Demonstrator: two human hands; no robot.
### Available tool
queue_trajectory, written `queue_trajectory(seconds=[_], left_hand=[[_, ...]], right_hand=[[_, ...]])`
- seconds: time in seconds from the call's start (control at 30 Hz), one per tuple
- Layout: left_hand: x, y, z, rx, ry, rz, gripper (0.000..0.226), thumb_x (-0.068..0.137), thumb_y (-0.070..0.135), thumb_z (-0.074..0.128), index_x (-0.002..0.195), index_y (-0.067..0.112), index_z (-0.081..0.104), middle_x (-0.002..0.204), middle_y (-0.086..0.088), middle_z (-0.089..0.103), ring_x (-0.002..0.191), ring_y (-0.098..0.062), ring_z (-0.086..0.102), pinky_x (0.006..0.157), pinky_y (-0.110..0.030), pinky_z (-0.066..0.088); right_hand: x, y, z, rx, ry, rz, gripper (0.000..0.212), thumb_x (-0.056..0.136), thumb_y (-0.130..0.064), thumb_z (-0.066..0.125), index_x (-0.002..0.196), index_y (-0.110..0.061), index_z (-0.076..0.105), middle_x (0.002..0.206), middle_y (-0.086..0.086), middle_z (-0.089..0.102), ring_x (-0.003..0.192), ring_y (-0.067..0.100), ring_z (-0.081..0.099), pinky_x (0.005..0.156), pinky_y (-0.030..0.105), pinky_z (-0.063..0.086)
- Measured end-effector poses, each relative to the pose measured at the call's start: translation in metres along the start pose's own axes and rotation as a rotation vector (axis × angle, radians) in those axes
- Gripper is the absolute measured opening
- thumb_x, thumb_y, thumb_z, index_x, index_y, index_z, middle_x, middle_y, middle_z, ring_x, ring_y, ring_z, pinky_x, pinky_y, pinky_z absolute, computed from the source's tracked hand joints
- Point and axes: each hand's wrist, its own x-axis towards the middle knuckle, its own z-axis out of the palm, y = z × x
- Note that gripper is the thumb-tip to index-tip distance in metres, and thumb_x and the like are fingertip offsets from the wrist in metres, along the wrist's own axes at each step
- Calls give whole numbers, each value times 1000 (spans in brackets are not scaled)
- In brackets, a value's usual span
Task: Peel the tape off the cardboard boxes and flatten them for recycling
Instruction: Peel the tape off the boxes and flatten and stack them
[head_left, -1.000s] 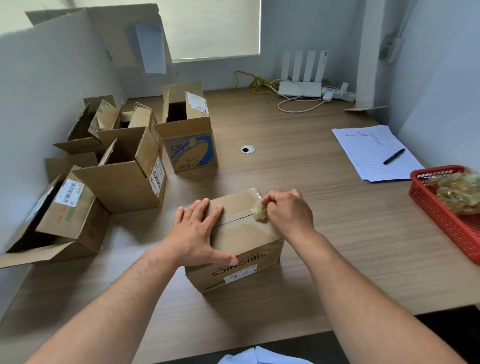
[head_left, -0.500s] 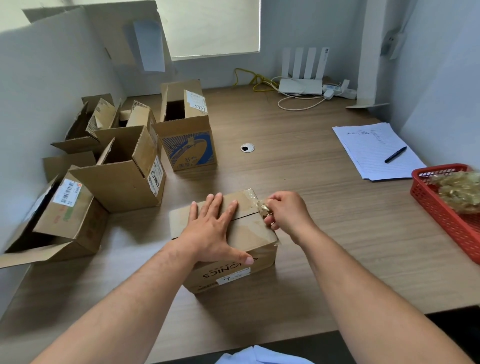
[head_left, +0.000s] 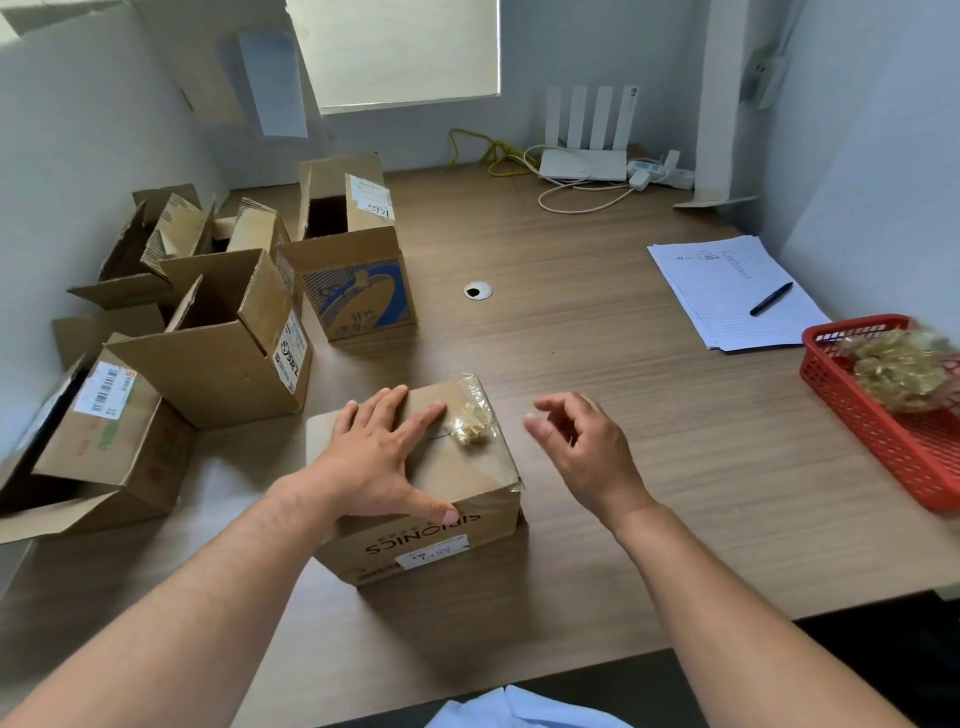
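Left grip (head_left: 374, 457) flat on box (head_left: 462, 483), right grip (head_left: 587, 447) slack, empty; seam (head_left: 439, 437) mostly hidden.

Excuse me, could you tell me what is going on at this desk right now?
A person is stripping tape from cardboard boxes. The left hand presses flat on top of the closed box in front of them, while the right hand hovers beside it, holding nothing. A crumpled tape wad lies on the box top, and clear tape shows along its right edge. Several opened boxes stand to the left; a red basket on the right holds more balled-up tape.
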Motion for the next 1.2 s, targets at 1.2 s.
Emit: queue_trajectory(seconds=[1.2], left_hand=[[-32,0,11,91,-32,118,129,40,98,35,145,48,-20,157,-3,-26,142,-20,-30,109,-37,-27]], right_hand=[[48,-18,16,480,-237,479,16,93,-17,52,95,-12,67,77,-1,51,59,10,45,49,20,34]])
